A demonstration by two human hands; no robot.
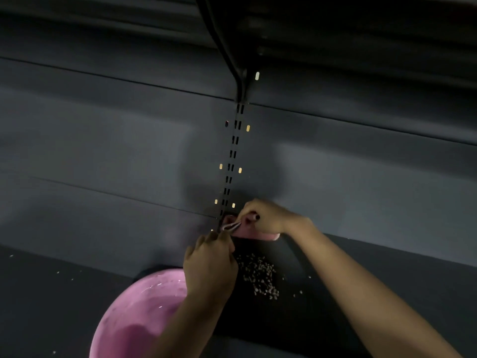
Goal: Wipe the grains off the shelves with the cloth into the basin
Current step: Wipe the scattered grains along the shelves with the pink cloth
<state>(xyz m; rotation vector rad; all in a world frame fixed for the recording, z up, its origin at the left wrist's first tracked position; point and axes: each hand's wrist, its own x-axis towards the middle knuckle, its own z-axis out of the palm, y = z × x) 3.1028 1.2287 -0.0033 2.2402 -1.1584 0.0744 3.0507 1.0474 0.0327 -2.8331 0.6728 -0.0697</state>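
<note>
A pink cloth (254, 235) lies bunched at the back of the dark shelf (322, 293), against the slotted upright. My right hand (265, 215) grips its top. My left hand (210, 264) reaches in from below and pinches the cloth's left corner. A pile of brownish grains (259, 276) sits on the shelf just in front of the cloth, right of my left hand. The pink basin (134, 313) is at the lower left, below my left forearm, which hides part of its rim.
A slotted metal upright (232, 161) runs up the grey back panel to a shelf bracket (232, 55) overhead. A few stray grains (64, 275) dot the shelf at the left and near the pile's right side.
</note>
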